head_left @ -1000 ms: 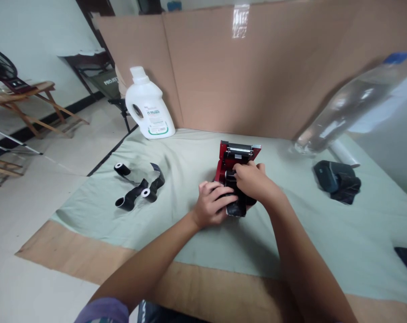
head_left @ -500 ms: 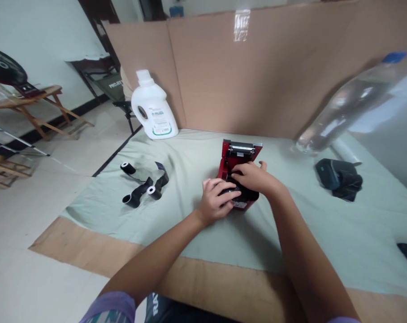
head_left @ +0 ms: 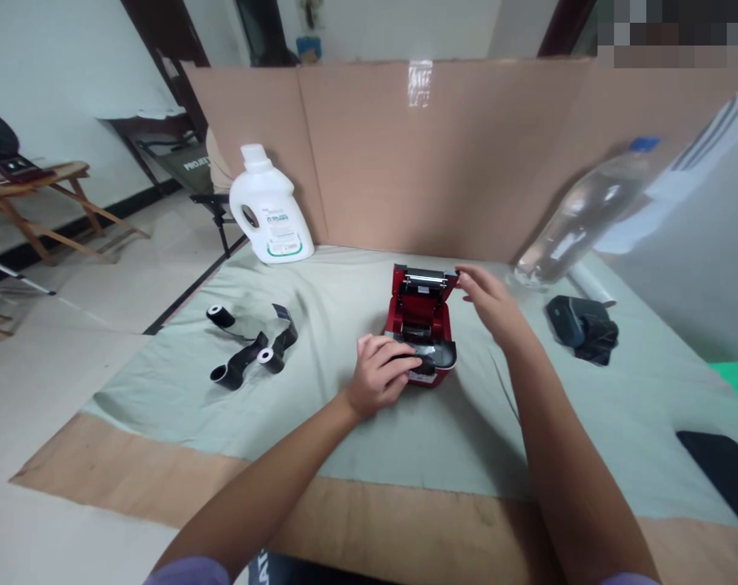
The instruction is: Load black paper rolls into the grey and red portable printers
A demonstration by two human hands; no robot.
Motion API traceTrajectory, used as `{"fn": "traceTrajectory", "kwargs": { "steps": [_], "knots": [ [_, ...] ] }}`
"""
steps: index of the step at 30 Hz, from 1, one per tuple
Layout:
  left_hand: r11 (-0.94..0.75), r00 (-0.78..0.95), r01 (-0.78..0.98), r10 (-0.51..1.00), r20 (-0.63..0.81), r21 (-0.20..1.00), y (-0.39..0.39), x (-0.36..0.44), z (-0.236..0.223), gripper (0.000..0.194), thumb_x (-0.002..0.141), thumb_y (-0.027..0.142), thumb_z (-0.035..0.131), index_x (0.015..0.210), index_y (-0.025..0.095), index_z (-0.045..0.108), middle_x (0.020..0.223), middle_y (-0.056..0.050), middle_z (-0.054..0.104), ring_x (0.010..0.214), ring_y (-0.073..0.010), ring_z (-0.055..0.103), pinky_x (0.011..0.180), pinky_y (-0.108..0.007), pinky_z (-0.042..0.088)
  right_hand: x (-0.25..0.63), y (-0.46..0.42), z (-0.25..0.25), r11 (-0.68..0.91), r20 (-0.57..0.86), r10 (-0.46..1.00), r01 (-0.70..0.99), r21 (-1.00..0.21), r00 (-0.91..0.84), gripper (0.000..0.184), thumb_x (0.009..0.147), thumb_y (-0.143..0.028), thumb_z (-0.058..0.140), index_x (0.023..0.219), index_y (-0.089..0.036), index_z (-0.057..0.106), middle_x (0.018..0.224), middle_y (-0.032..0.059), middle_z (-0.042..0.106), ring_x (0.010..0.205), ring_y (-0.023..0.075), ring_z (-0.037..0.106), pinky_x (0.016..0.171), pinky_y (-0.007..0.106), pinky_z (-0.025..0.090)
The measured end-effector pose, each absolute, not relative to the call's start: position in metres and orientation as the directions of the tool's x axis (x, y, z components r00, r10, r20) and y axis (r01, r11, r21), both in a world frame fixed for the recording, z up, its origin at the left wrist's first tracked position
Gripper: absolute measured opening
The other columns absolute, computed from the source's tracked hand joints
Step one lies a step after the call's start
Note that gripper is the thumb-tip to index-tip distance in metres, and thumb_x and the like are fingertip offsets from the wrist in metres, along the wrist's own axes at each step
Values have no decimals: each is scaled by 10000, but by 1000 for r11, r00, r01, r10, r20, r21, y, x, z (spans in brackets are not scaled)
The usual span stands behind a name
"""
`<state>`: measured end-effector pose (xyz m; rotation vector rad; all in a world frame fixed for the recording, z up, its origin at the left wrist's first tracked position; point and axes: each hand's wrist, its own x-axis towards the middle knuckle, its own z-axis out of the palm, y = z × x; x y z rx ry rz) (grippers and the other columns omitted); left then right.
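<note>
The fingers (head_left: 399, 348) of the left hand (head_left: 374, 380) lay slightly spread over the front of the red printer (head_left: 446, 323); those of the right hand (head_left: 489, 302) were at the right edge of its raised lid (head_left: 427, 281). Whether either hand gripped could not be told. The printer stood on the cloth (head_left: 345, 443), with a dark roll (head_left: 416, 334) apparently in its bay. The step in hand was judged to be lid handling; the next move called for a steadied body and fingers clear of the hinge. The jug (head_left: 277, 215) was capped, contents hidden.
</note>
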<state>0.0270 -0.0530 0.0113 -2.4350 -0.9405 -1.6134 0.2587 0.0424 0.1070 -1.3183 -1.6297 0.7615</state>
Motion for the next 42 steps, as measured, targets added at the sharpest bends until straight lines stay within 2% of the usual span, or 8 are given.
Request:
{"fn": "traceTrajectory", "kwargs": {
  "steps": [6,10,14,18,21,23,34,42],
  "knots": [
    [-817,321,519,458,829,251,-56,19,9,239,1006,206,526,1099,251,742,1090,-46,769,1046,-214,569,940,-399,367,246,29,74,374,388,921,306,-876,-15,298,924,-525,567,853,-236,588,856,19,621,874,207,610,843,379,503],
    [-827,359,520,437,825,213,-61,15,10,230,996,210,578,1136,293,741,1084,-27,778,1041,-220,546,947,-404,341,251,1,51,390,404,914,289,-874,-9,182,896,-423,647,956,-255,613,1106,46,595,1066,230,590,920,397,514],
    [-845,385,495,422,821,202,-66,14,13,269,975,210,607,1189,318,727,1086,-15,776,1021,-218,547,966,-410,328,247,-17,29,228,261,957,226,-947,124,442,882,-447,649,1287,-294,557,1425,99,500,1229,277,572,991,462,527],
    [-728,153,420,646,748,542,-54,16,18,307,1052,325,454,1195,292,723,1188,-55,725,1115,-232,568,1049,-438,356,237,-20,14,140,146,985,68,-988,97,528,913,-488,588,1388,-265,524,1518,115,511,1364,302,520,1143,503,434],
    [-339,-89,206,928,362,918,-29,19,23,365,1015,381,505,1330,255,641,1350,-102,637,1263,-267,553,1082,-443,407,233,-17,9,153,152,985,-7,-988,78,551,917,-467,581,1426,-261,525,1544,99,517,1440,301,463,1222,507,338],
    [-119,-5,15,993,119,993,-13,21,23,570,922,381,623,1464,236,521,1501,-115,537,1376,-290,499,1134,-437,398,233,-16,8,157,155,985,-32,-987,72,566,910,-443,593,1444,-267,520,1567,88,503,1460,298,448,1235,503,322],
    [102,184,-364,982,-36,926,-6,30,12,815,791,258,599,1577,300,385,1659,12,380,1546,-279,312,1288,-423,210,240,-20,20,155,154,988,72,-985,-18,576,925,-290,543,1498,-308,494,1571,44,505,1439,268,477,1210,463,370],
    [57,230,-395,973,38,917,-4,25,17,717,901,397,634,1562,252,397,1673,-44,354,1566,-283,269,1292,-421,206,247,-15,-4,150,150,989,15,-989,8,609,914,-596,612,1420,-261,562,1490,91,583,1378,316,527,1153,470,425]
  ]
}}
